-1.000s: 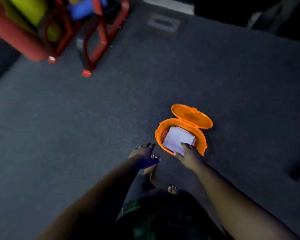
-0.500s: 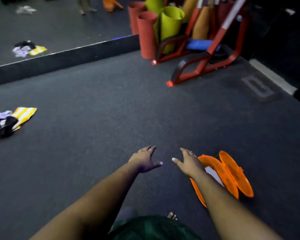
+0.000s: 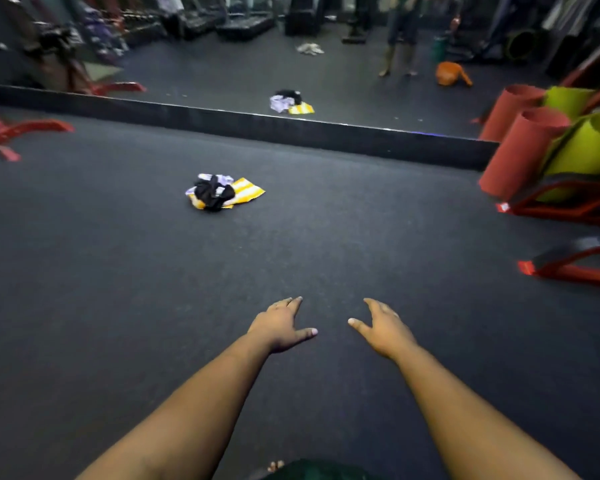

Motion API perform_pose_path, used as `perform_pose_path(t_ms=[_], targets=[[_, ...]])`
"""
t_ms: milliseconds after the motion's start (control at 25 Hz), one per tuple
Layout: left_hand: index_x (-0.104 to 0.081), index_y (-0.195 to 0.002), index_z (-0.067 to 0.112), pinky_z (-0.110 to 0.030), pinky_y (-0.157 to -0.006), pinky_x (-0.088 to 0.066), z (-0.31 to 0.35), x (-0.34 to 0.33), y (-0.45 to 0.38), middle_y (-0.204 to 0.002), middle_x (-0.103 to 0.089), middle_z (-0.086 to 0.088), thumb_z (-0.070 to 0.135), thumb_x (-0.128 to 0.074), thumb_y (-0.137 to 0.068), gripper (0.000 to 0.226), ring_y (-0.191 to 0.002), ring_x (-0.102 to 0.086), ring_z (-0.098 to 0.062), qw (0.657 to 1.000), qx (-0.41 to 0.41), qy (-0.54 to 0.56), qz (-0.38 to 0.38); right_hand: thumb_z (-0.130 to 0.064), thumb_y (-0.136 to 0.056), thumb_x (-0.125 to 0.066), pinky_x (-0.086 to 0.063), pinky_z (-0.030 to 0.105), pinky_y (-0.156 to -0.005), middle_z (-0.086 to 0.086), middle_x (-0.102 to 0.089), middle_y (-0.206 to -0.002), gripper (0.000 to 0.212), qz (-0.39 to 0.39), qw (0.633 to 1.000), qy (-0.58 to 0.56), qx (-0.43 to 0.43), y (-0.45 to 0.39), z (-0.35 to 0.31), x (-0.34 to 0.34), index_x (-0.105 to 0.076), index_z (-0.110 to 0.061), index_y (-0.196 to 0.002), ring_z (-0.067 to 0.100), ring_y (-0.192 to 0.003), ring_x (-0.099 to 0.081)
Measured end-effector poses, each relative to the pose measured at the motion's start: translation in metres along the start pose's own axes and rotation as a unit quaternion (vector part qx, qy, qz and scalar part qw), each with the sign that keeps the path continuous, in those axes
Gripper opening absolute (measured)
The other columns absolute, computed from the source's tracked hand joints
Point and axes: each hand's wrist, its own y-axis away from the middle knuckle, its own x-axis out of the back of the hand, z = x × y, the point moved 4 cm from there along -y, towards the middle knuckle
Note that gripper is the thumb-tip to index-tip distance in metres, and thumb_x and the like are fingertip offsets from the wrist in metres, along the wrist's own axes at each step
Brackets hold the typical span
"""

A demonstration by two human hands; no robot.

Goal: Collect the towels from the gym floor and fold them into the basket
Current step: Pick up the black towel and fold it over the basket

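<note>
We hold nothing: our left hand (image 3: 279, 327) and right hand (image 3: 383, 329) hang side by side over the dark floor (image 3: 101, 289), fingers spread and relaxed. One pile of towels (image 3: 222, 192) lies well ahead of both hands, slightly to the left, uncollected. In it we count three: one black, one yellow-striped, one pale purple. The basket is not directly in view; only an orange shape in the mirror (image 3: 222, 64) may be it. Gathering and folding this pile remain.
</note>
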Motion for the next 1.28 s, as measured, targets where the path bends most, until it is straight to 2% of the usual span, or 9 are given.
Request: perform_pose_path(t_ms=[120, 320, 400, 720, 960, 1280], targets=[[-0.015, -0.162, 0.025, -0.042, -0.121, -0.029, -0.078, 0.041, 0.001, -0.168, -0.020, 0.000, 0.078, -0.053, -0.085, 0.101, -0.154, -0.020, -0.021, 0.998, 0.045, 0.014, 0.030, -0.067, -0.092, -0.053, -0.032, 0.043, -0.119, 0.001, -0.033, -0.163, 0.082, -0.013, 0.999, 0.009, 0.052, -0.046, -0.089, -0.014, -0.030, -0.023, -0.156, 0.023, -0.151, -0.028], [-0.014, -0.162, 0.027, -0.043, -0.121, -0.029, -0.167, 0.098, -0.022, -0.169, -0.019, 0.002, 0.080, -0.052, -0.084, 0.102, -0.154, -0.019, -0.019, 0.992, 0.104, 0.040, 0.059, -0.067, -0.093, -0.053, -0.031, 0.041, -0.120, 0.001, -0.032, -0.163, 0.082, -0.035, 0.992, 0.025, 0.118, -0.122, -0.198, -0.024, -0.028, -0.022, -0.157, 0.024, -0.151, -0.027], [-0.013, -0.162, 0.027, -0.043, -0.121, -0.028, -0.184, 0.116, -0.034, -0.169, -0.018, 0.002, 0.080, -0.051, -0.084, 0.101, -0.154, -0.019, -0.019, 0.991, 0.112, 0.043, 0.064, -0.067, -0.093, -0.053, -0.031, 0.041, -0.120, 0.001, -0.031, -0.163, 0.082, -0.035, 0.990, 0.024, 0.135, -0.146, -0.225, -0.022, -0.028, -0.023, -0.158, 0.023, -0.151, -0.027], [-0.010, -0.162, 0.029, -0.045, -0.121, -0.029, -0.271, 0.215, -0.152, -0.169, -0.017, 0.002, 0.080, -0.050, -0.085, 0.101, -0.155, -0.018, -0.019, 0.976, 0.185, 0.064, 0.095, -0.065, -0.094, -0.053, -0.034, 0.042, -0.116, -0.001, -0.032, -0.163, 0.081, -0.067, 0.978, 0.030, 0.197, -0.324, -0.331, -0.017, -0.028, -0.023, -0.158, 0.020, -0.150, -0.029], [-0.009, -0.163, 0.027, -0.043, -0.121, -0.029, -0.328, 0.274, -0.235, -0.169, -0.016, 0.001, 0.079, -0.050, -0.086, 0.101, -0.155, -0.018, -0.020, 0.971, 0.198, 0.081, 0.104, -0.065, -0.094, -0.053, -0.036, 0.042, -0.116, -0.003, -0.031, -0.163, 0.080, -0.093, 0.970, 0.051, 0.218, -0.437, -0.406, -0.007, -0.026, -0.025, -0.158, 0.019, -0.150, -0.028], [-0.008, -0.163, 0.026, -0.044, -0.121, -0.028, -0.466, 0.351, -0.361, -0.170, -0.015, 0.001, 0.078, -0.050, -0.086, 0.101, -0.155, -0.015, -0.019, 0.972, 0.195, 0.094, 0.091, -0.066, -0.093, -0.053, -0.037, 0.041, -0.115, -0.003, -0.033, -0.163, 0.081, -0.095, 0.972, 0.065, 0.207, -0.594, -0.525, -0.035, -0.027, -0.025, -0.158, 0.019, -0.150, -0.028]])
